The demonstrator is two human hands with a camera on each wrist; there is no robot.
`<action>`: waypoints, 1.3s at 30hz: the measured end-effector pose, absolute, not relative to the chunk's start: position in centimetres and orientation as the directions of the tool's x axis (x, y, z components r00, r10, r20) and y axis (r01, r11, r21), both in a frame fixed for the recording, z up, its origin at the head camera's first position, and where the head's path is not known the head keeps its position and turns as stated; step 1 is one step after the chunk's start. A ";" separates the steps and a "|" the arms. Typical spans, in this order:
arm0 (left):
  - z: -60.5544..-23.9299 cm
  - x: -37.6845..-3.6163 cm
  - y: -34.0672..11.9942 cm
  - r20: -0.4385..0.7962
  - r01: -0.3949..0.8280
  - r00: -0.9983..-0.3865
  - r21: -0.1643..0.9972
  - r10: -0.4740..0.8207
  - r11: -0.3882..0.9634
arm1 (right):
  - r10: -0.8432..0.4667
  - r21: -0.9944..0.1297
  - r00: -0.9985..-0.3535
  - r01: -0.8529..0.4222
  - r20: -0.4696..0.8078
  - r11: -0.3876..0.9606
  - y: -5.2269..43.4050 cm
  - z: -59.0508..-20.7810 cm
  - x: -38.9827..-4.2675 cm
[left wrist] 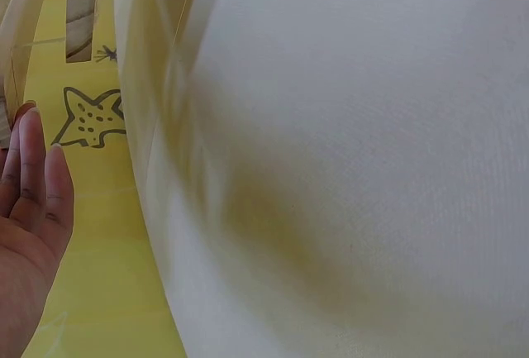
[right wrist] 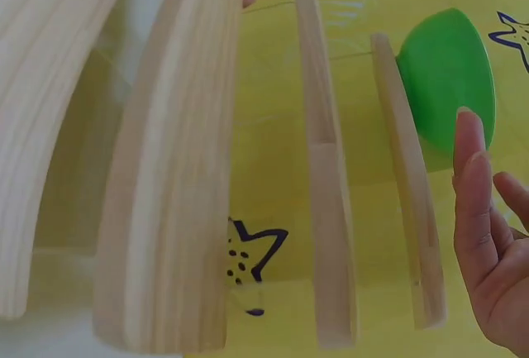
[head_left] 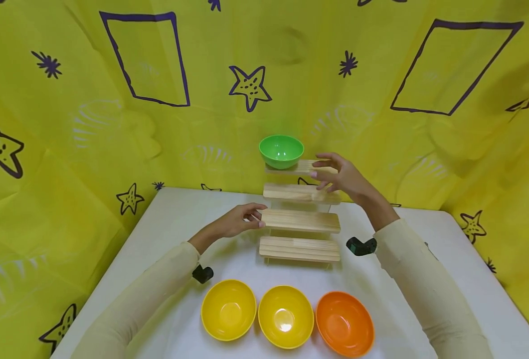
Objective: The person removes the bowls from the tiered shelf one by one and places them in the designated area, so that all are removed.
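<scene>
A four-step wooden stand (head_left: 300, 220) rises toward the yellow backdrop. On the left of its top board sits a green bowl (head_left: 281, 151), upright and tilted toward no side; the right wrist view also catches this bowl (right wrist: 450, 81). My right hand (head_left: 342, 177) hovers by the right end of the top board, fingers loosely bent and holding nothing, apart from the bowl in the head view. At the left end of the second board from the bottom, the fingertips of my left hand (head_left: 237, 221) reach the wood. Its fingers (left wrist: 56, 201) look fairly straight in the left wrist view.
In a row before the stand are a yellow bowl (head_left: 228, 310), a second yellow bowl (head_left: 285, 317) and an orange bowl (head_left: 345, 324). All stand on a white table (head_left: 179, 224). Yellow printed cloth (head_left: 228, 45) surrounds it. A small black device (head_left: 361, 246) hangs by the right wrist.
</scene>
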State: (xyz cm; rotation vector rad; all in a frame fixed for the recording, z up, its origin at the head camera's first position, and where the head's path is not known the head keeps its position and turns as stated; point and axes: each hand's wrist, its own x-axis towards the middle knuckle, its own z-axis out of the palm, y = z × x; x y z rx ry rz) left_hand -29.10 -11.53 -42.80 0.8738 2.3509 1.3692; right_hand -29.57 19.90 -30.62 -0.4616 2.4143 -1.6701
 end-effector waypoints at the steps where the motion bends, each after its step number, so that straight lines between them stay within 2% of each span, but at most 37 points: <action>1: -42.8 -29.1 -11.5 0.057 0.360 -0.777 0.858 0.627 0.367 | -0.347 -0.935 -0.937 -0.151 0.032 0.320 19.7 -30.6 -29.8; 20: -42.8 -29.0 -11.6 0.057 0.365 -0.776 0.852 0.628 0.374 | -0.349 -0.953 -0.937 -0.093 -0.014 0.288 16.9 -30.3 -32.4; 39: -42.7 -28.8 -11.4 0.048 0.353 -0.785 0.854 0.618 0.382 | -0.350 -0.979 -0.937 -0.074 0.004 0.188 14.8 -30.9 -33.5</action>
